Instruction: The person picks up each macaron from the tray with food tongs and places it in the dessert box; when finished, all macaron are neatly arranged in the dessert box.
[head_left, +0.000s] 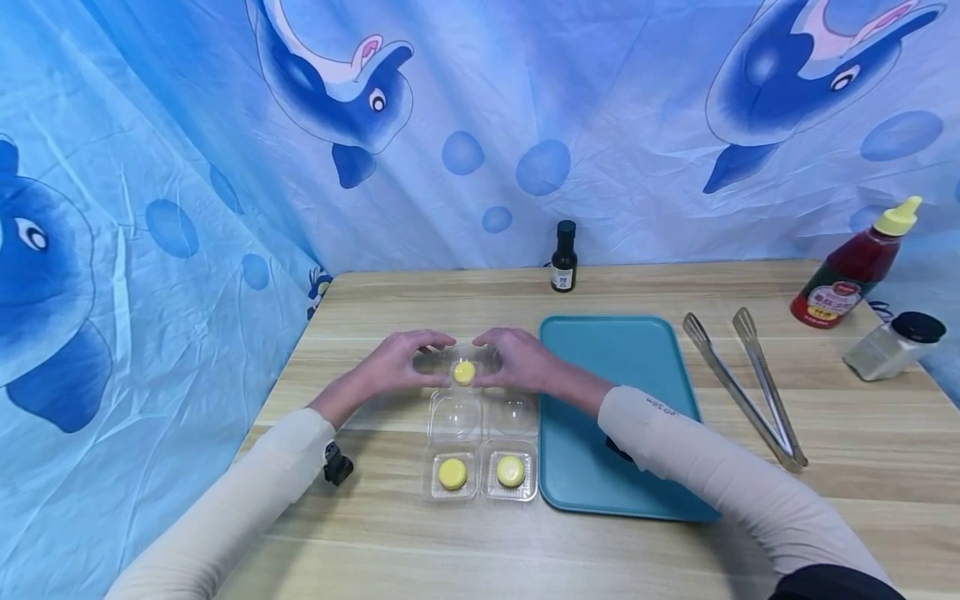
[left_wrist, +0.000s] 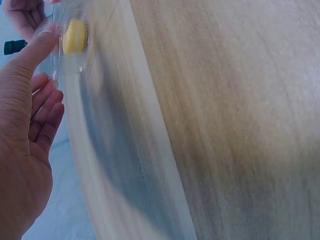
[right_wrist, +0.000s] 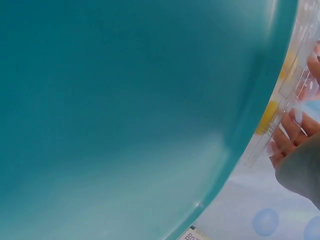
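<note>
My left hand and right hand hold a small clear plastic box from its two sides, thumbs toward me. Inside it lies a yellow macaron, also plain in the left wrist view. That view shows the left thumb on the box's edge; part of the box is cut off there. Nearer to me, two more clear boxes stand with lids folded back toward my hands. Their bases hold a yellow macaron on the left and a paler macaron on the right.
A teal tray lies right of the boxes, under my right forearm. Metal tongs are spread beyond it. A dark bottle stands at the back edge. At far right are a red sauce bottle and a black-capped jar.
</note>
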